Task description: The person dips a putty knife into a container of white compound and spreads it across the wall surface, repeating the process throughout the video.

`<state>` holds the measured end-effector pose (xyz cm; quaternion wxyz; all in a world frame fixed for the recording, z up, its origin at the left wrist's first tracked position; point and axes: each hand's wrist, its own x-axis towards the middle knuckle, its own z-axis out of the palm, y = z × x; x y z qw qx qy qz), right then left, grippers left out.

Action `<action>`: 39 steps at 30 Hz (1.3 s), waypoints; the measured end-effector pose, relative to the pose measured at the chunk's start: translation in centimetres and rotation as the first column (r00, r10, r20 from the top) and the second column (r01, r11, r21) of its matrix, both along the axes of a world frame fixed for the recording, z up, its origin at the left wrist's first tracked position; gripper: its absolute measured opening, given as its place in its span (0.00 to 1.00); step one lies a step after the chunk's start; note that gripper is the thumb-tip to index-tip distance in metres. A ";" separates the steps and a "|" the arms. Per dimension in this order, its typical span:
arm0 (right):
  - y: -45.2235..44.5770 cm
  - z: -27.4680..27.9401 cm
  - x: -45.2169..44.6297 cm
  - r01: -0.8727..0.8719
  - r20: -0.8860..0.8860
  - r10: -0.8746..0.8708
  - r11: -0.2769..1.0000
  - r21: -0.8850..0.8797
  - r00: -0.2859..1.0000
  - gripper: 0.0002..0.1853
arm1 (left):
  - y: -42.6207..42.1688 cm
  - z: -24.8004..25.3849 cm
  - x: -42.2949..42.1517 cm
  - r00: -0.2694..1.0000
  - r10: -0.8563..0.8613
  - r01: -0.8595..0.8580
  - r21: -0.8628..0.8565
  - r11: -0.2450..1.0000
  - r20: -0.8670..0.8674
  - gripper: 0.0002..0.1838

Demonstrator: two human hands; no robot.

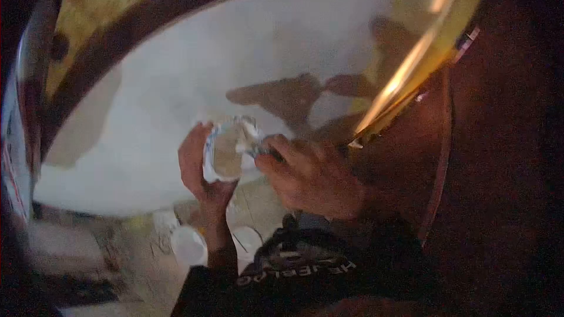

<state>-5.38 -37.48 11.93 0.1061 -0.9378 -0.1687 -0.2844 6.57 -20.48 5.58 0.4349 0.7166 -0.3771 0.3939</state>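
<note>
My left hand (195, 161) wraps around a small white tub (226, 155) with a beige filling and bluish marks near its rim. My right hand (311, 179) is closed on a small tool (257, 150) with a dark handle and a whitish end. That end is at the right side of the tub's mouth. Blur hides whether it is a brush or a scraper. Both hands are in front of a large white curved panel (176, 82), on which their dark shadows fall.
A dark curved border (135, 26) frames the panel. To the right runs a shiny gold curved strip (405, 76). Below, two white round containers, one on the left (189, 246) and one on the right (247, 239), stand on a cluttered floor. Dark clothing with lettering (299, 273) is at the bottom.
</note>
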 end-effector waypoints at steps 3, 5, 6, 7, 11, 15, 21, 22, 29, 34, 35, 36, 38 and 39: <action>-1.1 -1.6 -1.2 0.185 -0.175 -0.171 0.980 0.067 0.970 0.17 | -2.9 -1.5 -0.4 0.996 -0.086 0.087 0.042 0.995 -0.036 0.31; -2.6 -2.6 -1.0 0.287 -0.272 -0.253 0.953 0.095 0.929 0.20 | -5.1 -2.1 -0.5 0.993 -0.099 0.106 0.121 0.987 -0.064 0.31; -3.4 -3.1 -0.5 0.340 -0.418 -0.277 0.937 0.083 0.865 0.20 | -6.2 -2.7 -0.2 0.994 -0.102 0.105 0.118 0.988 -0.032 0.32; -4.1 -3.7 -0.1 0.385 -0.561 -0.282 0.920 0.071 0.778 0.21 | -6.9 -3.5 -0.1 0.995 -0.099 0.099 0.122 0.988 -0.007 0.32; -7.4 -6.4 -1.5 0.398 -0.371 -0.298 0.888 0.230 0.880 0.20 | -10.0 -4.5 0.2 0.992 -0.087 0.098 0.117 0.988 -0.094 0.35; -13.8 -10.2 -4.0 0.406 -0.445 -0.124 0.670 0.622 0.887 0.17 | -14.0 -8.5 1.1 0.963 -0.159 0.183 0.096 0.978 -0.219 0.41; -16.2 -10.5 -7.9 0.574 -0.400 -0.453 0.359 0.736 0.797 0.14 | -13.8 -12.5 3.7 0.772 -0.208 0.262 0.003 0.965 -0.600 0.44; -17.3 -10.5 -8.2 0.589 -0.341 -0.579 0.315 0.744 0.741 0.13 | -13.9 -13.2 3.7 0.733 -0.232 0.289 -0.016 0.957 -0.640 0.45; -26.6 -6.1 -2.2 0.293 0.145 -0.828 0.348 0.890 0.542 0.08 | -13.6 -13.6 2.9 0.669 -0.318 0.391 -0.046 0.919 -0.672 0.43; -30.3 -4.3 1.6 0.267 0.257 -0.803 0.451 0.851 0.538 0.08 | -12.8 -13.5 1.7 0.625 -0.303 0.336 -0.103 0.936 -0.720 0.42; -31.1 -5.0 2.0 0.268 0.254 -0.801 0.452 0.851 0.542 0.08 | -12.9 -13.6 1.8 0.647 -0.252 0.302 -0.061 0.951 -0.720 0.42; -31.8 -6.1 2.4 0.389 0.105 -0.837 0.357 0.850 0.537 0.09 | -13.2 -13.7 1.9 0.643 -0.251 0.289 -0.075 0.954 -0.724 0.43; -32.7 -9.5 3.5 0.399 0.019 -0.842 0.276 0.874 0.540 0.12 | -13.3 -14.3 2.0 0.649 -0.232 0.260 -0.076 0.963 -0.724 0.43; -32.7 -11.6 3.4 0.297 0.074 -0.828 0.282 0.912 0.556 0.12 | -13.1 -14.7 2.0 0.646 -0.209 0.237 -0.067 0.969 -0.734 0.43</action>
